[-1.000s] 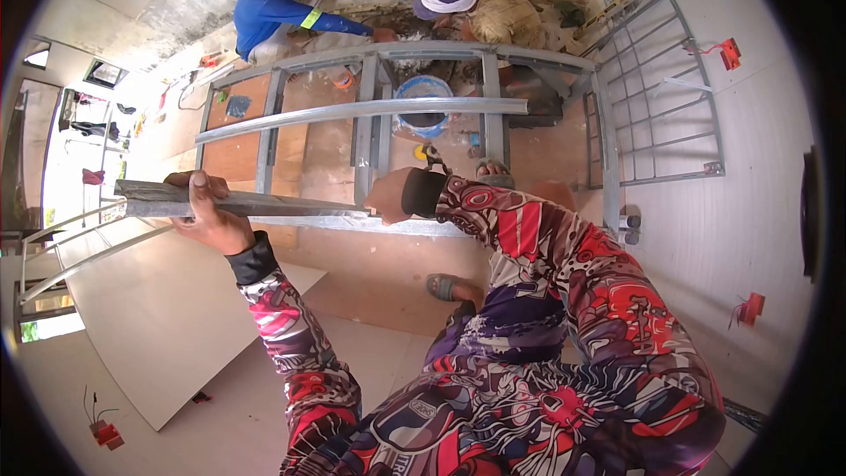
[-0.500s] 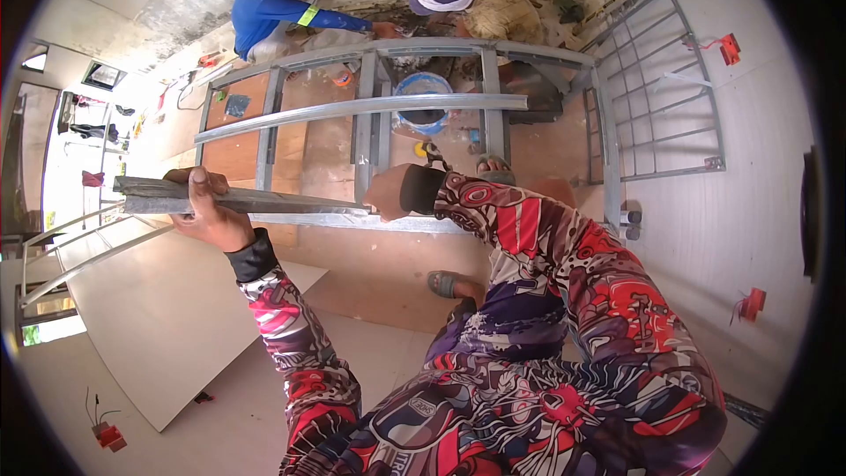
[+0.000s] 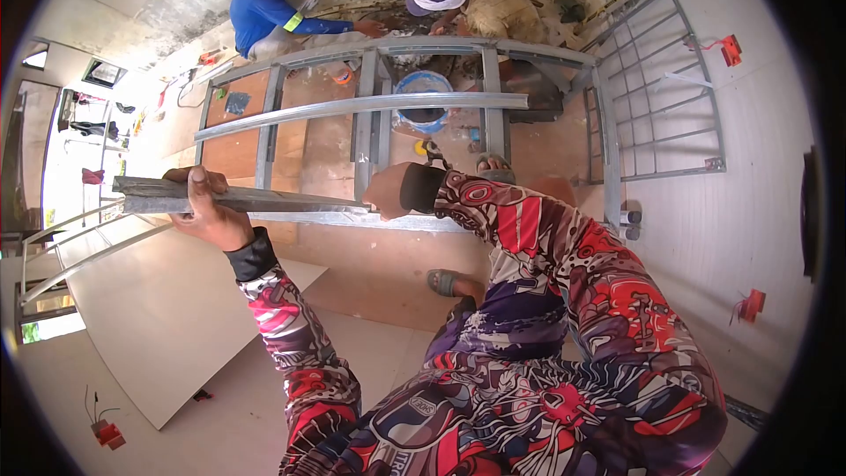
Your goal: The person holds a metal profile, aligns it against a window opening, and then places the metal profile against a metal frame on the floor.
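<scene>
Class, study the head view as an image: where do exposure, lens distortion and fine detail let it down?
Head view: glare washes out the far left opening; straight members of the metal frame bow; black vignetting rings the corners; contents of the blue bucket are too dark to identify.

"what does the gray metal frame [image 3: 492, 73] hold?"
"one long, shiny bar [image 3: 352, 107] lies across it."
"and the floor [image 3: 374, 286]?"
"a blue bucket [image 3: 425, 81] sits there. we see it through a gap in the frame."

Held bar [image 3: 286, 200] before frame [image 3: 364, 143] w/ loose bar [image 3: 317, 113] across, bucket [image 3: 423, 85] partly behind latter, grid [image 3: 667, 118] R, sheet [image 3: 167, 308] front L.
</scene>
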`<state>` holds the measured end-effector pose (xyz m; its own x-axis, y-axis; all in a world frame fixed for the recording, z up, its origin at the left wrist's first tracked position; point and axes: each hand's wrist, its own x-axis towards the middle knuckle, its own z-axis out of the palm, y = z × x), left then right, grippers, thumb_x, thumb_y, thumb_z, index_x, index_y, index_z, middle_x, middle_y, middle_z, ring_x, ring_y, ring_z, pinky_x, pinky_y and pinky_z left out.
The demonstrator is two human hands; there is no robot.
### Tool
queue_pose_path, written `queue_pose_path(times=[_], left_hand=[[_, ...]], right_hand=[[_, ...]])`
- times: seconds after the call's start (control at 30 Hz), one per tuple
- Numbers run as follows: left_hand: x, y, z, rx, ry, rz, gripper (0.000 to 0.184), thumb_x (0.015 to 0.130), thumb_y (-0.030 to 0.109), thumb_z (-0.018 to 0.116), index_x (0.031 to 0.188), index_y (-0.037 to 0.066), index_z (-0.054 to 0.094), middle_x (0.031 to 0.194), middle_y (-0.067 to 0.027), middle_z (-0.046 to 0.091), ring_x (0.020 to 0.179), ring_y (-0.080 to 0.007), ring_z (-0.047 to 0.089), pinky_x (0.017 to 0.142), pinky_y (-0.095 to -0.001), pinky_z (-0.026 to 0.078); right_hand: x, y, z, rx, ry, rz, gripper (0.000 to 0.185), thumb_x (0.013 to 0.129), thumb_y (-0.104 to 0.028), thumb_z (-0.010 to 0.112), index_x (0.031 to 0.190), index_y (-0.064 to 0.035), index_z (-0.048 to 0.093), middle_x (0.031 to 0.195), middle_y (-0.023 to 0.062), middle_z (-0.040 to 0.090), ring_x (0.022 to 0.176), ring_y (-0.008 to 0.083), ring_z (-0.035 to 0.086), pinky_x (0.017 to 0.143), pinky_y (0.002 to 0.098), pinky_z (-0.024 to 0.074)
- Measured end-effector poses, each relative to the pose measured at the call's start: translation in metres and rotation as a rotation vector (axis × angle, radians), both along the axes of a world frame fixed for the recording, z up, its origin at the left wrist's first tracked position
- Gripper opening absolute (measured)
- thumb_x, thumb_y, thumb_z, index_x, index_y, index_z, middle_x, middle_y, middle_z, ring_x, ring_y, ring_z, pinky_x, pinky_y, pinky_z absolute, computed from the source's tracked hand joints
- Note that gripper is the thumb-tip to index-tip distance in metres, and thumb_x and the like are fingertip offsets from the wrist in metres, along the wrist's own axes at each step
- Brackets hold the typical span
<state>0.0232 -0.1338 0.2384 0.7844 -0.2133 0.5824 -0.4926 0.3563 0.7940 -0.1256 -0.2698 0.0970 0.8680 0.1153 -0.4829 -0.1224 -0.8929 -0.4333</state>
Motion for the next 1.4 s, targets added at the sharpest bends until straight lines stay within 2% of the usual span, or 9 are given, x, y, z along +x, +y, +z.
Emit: queue_pose_path(times=[0.27,0.77,1.4], left_hand=[[-0.0004,-0.0001,0.0007,-0.008,0.015,-0.005,0.026,0.082,0.018,0.073,0.076,0.003,0.052,0.059,-0.0037,0.044,0.056,-0.0126,0.043,0.054,-0.0266,0.034],[-0.0027,-0.0012,0.0016,-0.005,0.019,0.002,0.028,0.081,0.02,0.073,0.078,0.003,0.052,0.059,-0.0032,0.043,0.058,-0.0128,0.043,0.056,-0.0265,0.033],[-0.0028,-0.0012,0.0015,0.007,0.002,0.001,0.027,0.082,0.019,0.073,0.077,0.004,0.052,0.06,-0.0032,0.043,0.057,-0.0126,0.042,0.056,-0.0265,0.034]], right_hand=[[-0.0017,-0.0002,0.003,0.01,-0.024,0.007,0.035,0.082,-0.026,0.068,0.112,-0.0082,0.067,0.105,0.0141,0.069,0.099,0.0361,0.067,0.08,0.048,0.0533],[-0.0013,0.0002,0.0026,0.018,0.0,-0.012,0.041,0.081,-0.026,0.069,0.119,-0.01,0.065,0.108,0.0141,0.069,0.102,0.0359,0.066,0.082,0.0477,0.0531],[-0.0003,0.0001,0.0012,0.002,0.006,0.004,0.038,0.082,-0.026,0.069,0.116,-0.0095,0.066,0.107,0.013,0.069,0.101,0.0349,0.067,0.081,0.0474,0.0536]])
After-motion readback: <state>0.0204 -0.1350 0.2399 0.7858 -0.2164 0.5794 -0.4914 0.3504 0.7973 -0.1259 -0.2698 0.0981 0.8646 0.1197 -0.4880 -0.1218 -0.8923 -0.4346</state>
